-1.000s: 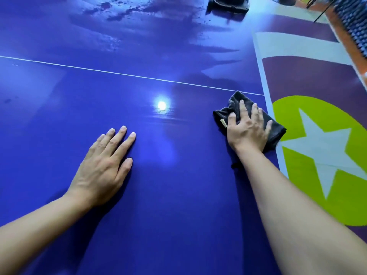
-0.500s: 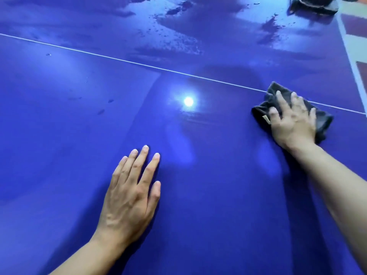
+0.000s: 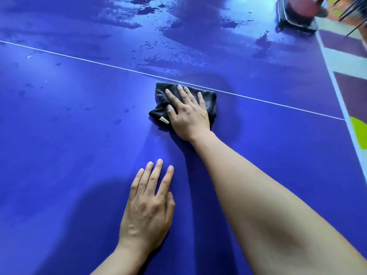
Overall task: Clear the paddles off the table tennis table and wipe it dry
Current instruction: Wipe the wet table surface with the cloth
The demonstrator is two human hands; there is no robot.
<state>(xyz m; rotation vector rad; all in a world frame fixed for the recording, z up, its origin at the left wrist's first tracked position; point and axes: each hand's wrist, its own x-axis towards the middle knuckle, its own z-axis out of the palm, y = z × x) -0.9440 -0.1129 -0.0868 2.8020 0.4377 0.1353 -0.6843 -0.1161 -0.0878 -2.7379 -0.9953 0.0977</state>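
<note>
Lying under the flat-fingered right hand [image 3: 188, 114], the dark cloth [image 3: 162, 96], beyond the flat, empty left hand [image 3: 148, 211].

Our right hand [image 3: 188, 114] lies on the cloth [image 3: 162, 98], just short of the line [image 3: 79, 58] across the table [image 3: 59, 165]; our left hand [image 3: 149, 211] rests nearer us. Beyond the line lies water [image 3: 178, 46], and at far right a case [image 3: 294, 22].

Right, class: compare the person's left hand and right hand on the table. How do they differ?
The left hand rests on bare table; the right hand presses a dark cloth. The left hand lies near the body; the right hand reaches out to the white line. Both lie flat, fingers straight.
</note>
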